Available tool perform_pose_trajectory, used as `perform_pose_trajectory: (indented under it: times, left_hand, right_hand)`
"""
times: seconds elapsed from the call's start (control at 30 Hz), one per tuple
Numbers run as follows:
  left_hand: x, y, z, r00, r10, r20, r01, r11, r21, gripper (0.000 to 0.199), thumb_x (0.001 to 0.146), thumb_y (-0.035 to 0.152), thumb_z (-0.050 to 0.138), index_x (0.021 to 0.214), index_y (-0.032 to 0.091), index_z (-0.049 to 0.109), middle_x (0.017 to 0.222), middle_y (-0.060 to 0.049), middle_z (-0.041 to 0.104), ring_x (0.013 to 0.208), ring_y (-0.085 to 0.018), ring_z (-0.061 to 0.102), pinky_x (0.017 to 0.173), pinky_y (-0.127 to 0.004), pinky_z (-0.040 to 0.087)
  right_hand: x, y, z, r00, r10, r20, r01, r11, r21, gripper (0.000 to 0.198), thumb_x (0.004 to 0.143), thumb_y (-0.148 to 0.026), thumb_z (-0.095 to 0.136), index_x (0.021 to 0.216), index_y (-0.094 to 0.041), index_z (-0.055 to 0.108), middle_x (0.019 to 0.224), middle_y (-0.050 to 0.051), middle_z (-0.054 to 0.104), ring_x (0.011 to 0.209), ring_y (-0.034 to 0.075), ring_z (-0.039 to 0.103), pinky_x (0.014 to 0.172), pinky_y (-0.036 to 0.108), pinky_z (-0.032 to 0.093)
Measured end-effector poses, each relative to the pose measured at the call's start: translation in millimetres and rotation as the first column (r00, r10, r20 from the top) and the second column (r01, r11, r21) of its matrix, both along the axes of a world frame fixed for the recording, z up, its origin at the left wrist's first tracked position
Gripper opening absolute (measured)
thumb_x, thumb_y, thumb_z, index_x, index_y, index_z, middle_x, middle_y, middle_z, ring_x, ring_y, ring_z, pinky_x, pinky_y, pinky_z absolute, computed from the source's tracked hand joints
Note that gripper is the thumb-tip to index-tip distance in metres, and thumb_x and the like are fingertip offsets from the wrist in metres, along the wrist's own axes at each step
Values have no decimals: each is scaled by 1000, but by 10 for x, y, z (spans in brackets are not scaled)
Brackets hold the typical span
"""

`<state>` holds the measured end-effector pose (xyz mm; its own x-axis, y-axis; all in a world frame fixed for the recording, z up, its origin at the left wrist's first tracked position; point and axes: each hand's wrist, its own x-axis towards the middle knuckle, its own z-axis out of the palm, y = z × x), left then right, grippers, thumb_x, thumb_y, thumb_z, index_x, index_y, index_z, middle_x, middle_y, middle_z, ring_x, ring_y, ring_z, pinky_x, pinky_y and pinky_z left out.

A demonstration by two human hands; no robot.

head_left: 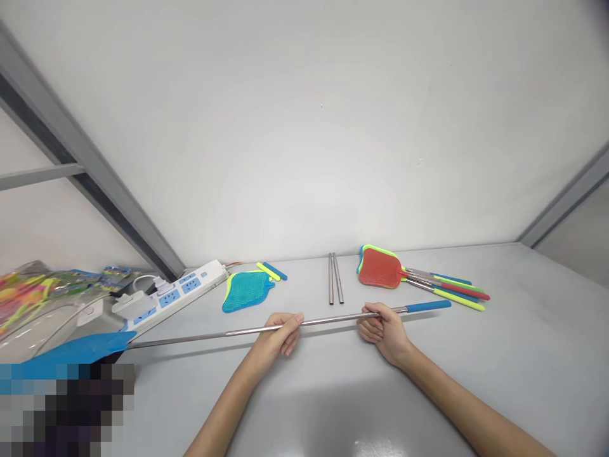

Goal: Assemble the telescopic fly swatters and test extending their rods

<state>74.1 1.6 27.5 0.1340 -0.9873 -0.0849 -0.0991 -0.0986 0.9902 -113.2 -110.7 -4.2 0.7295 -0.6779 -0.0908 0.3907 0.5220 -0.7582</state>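
A workshop, it seems — grey worktop, power strip, loose metal tubes.

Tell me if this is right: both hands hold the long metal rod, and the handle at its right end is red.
Wrong colour: the head view shows a blue handle at the right end of the long metal rod, held by the left hand and right hand.

Between the fingers, the rod is smooth, shiny metal; right of them, its grip looks matt. Beyond them, bright metal tubes, a rough-textured plastic red head. Below, smooth, faintly glossy table.
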Motion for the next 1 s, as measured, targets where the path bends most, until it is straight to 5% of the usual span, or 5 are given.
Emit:
perform_pose_trajectory:
  times: [0.53, 1.0]
  left_hand:
    - [-193, -31, -1, 994, 49, -100, -47, 999, 26, 45, 77, 43, 40, 41, 18, 31, 32, 6, 27, 34, -7, 28, 43, -23, 22]
    - [-92, -36, 159, 988, -57, -142, 61, 998, 21, 39, 78, 31, 38, 43, 19, 27, 34, 7, 22, 34, -8, 31, 45, -24, 23]
  right_hand:
    - [24, 88, 7, 1000, 25, 10, -25, 999, 37, 42, 73, -29, 43, 35, -19, 27, 31, -6, 17, 30, 6, 15, 36, 24, 10]
    - [-45, -49, 79, 998, -60, -19, 60, 998, -21, 38, 66, -24, 48, 36, -19, 24, 34, -8, 14, 32, 5, 13, 38, 24, 9]
